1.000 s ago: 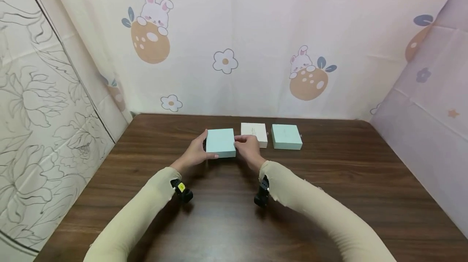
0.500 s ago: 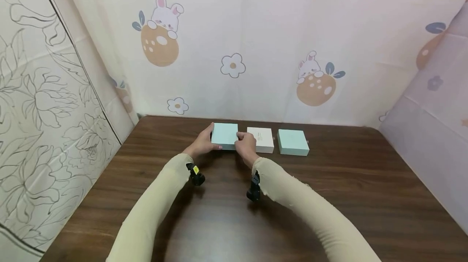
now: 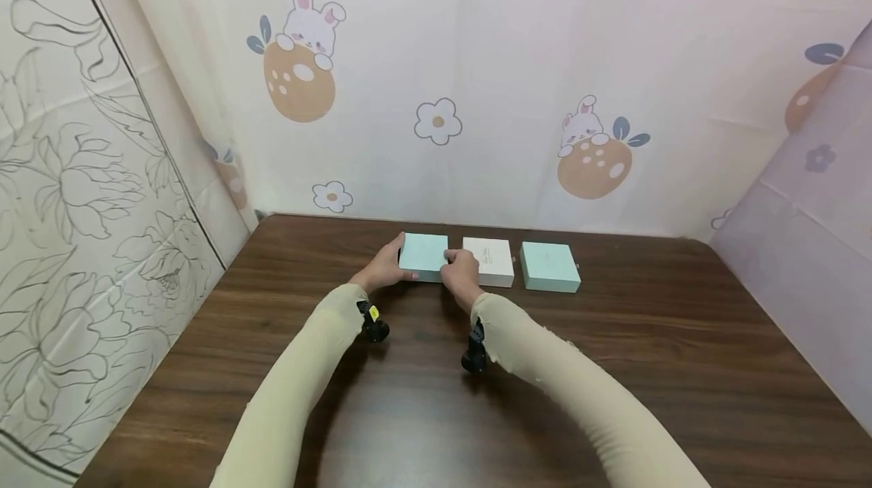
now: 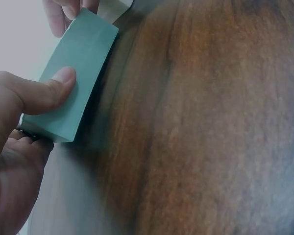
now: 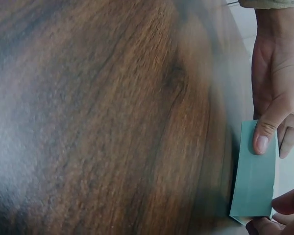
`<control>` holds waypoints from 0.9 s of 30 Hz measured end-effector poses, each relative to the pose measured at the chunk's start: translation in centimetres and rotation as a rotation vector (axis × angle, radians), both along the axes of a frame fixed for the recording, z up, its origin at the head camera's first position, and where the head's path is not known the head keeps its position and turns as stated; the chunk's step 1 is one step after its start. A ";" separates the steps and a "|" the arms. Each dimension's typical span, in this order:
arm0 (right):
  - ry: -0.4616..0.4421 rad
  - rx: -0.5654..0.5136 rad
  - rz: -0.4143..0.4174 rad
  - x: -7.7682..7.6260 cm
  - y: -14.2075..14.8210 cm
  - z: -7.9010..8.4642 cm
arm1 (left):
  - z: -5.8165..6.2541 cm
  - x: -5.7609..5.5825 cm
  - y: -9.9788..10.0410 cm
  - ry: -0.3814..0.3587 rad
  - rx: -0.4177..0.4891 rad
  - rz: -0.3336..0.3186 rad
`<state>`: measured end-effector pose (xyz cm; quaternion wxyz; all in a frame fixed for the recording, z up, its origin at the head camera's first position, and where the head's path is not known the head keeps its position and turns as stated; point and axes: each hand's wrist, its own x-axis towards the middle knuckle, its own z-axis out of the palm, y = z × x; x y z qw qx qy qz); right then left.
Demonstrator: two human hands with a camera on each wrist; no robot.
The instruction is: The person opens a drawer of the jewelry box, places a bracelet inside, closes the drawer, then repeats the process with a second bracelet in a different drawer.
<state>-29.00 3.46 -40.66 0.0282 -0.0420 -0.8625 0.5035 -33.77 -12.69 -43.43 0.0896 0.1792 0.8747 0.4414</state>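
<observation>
A mint-green box [image 3: 424, 253] stands near the table's back edge, in line with two other boxes. My left hand [image 3: 383, 267] grips its left end, thumb [image 4: 63, 81] pressed on the front side and fingers partly hidden behind it. At the right end, my right hand [image 3: 461, 275] has its fingers curled and pinches the box's edge. The right wrist view shows those right fingers [image 5: 279, 215] at the box's corner. A white box [image 3: 492, 261] with small print sits just right of my right hand, partly covered by it. Right of that lies another mint-green box [image 3: 549, 267].
The dark wood table [image 3: 613, 367] extends in front and to both sides. Behind it hangs a white curtain [image 3: 504, 57] printed with rabbits and flowers. A floral-patterned panel [image 3: 88, 193] borders the left. Small tabs show on the right sides of the white and far-right boxes.
Both hands have moved the mint-green box away from me, toward the back edge, level with the other boxes. The head view has shifted slightly. In the last half second the box has barely moved.
</observation>
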 end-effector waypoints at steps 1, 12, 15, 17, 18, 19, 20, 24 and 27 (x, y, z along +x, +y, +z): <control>0.006 0.006 0.003 0.0 0.0 0.0 | 0.0 0.0 0.0 -0.005 0.001 0.000; 0.057 0.037 0.029 -0.1 0.1 -0.1 | 0.1 0.2 -0.1 -0.060 0.042 -0.035; 0.033 0.051 0.027 0.0 0.0 0.0 | 0.3 0.3 -0.2 -0.060 0.031 -0.024; 0.007 0.052 0.035 -0.1 0.0 0.1 | 0.3 0.4 -0.2 -0.058 0.034 -0.012; -0.005 0.051 0.038 -0.1 0.0 0.2 | 0.3 0.4 -0.2 -0.054 0.036 -0.005; -0.013 0.044 0.036 -0.1 0.0 0.2 | 0.2 0.4 -0.1 -0.051 0.044 0.002; -0.022 0.040 0.047 -0.1 0.0 0.3 | 0.2 0.4 -0.1 -0.043 0.052 0.008; -0.029 0.055 0.069 -0.4 0.3 0.7 | -0.1 0.4 0.0 -0.006 0.064 0.018; -0.021 0.079 0.075 -0.5 1.0 1.4 | 0.2 0.5 0.0 0.017 0.026 0.037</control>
